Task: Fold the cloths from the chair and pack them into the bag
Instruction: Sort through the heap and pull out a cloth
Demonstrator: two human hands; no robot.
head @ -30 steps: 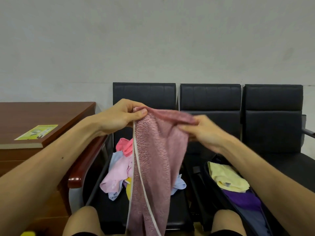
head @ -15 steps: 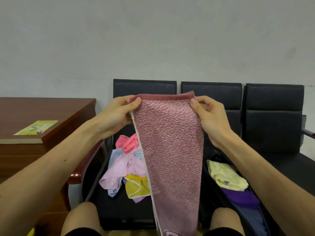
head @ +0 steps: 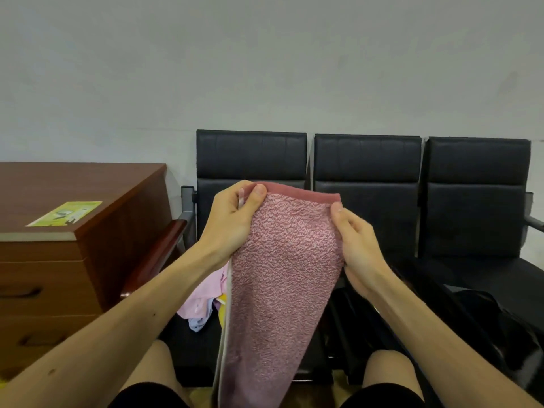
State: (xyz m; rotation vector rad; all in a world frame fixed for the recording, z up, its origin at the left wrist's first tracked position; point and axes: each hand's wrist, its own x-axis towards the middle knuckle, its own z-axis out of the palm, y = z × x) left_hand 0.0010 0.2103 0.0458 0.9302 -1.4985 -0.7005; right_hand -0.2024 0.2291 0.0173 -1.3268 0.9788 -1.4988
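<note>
Two hands on the towel?
— Yes. The left hand pinches its upper left corner between the thumb and curled fingers, just above the centre of the frame. The right hand pinches the upper right corner the same way, thumb on the near face.
— How does it hang?
— The top hem is stretched level between the hands, in front of the chair backs. The rest drops between the person's knees to the bottom edge of the frame. A pale strip runs down its left side.
— Where are the other cloths?
— A small heap of cloths, pink, pale blue and a bit of yellow, lies on the seat of the leftmost chair, lower centre-left. The towel and the left forearm partly hide it.
— And the bag?
— The black bag sits on the seats at the lower right, just right of the right forearm. I cannot tell what is in it.
— Anything else?
— A brown wooden desk stands at the left with a yellow-green leaflet on top. A plain grey wall fills the upper half.
</note>
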